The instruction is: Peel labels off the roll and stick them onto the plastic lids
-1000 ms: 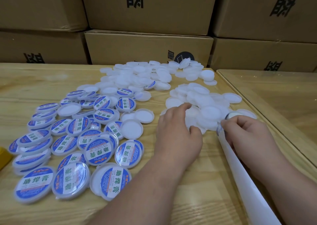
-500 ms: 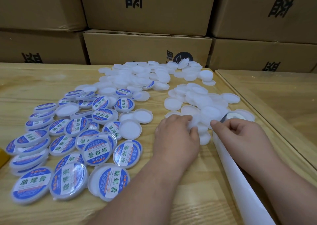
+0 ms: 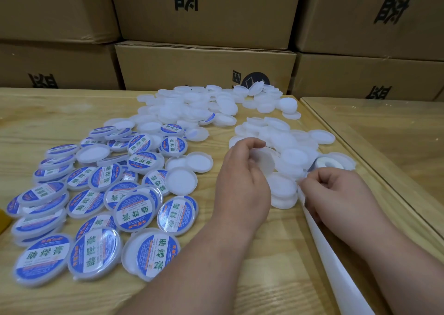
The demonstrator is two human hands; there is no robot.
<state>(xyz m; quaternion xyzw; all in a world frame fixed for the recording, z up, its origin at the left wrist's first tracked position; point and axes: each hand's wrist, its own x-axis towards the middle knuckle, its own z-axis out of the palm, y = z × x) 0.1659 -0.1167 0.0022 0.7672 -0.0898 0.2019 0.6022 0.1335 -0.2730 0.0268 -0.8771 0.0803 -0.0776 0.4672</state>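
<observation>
Left hand grips a blank lid in curled fingers at centre. Right hand, at 3 o'clock, pinches the white backing strip beside the label roll. Labelled lids lie at 9 o'clock on the worktop.

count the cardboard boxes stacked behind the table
6 cardboard boxes: top row left, middle, right; bottom row left, middle, right. Others may be hidden behind them.
</observation>
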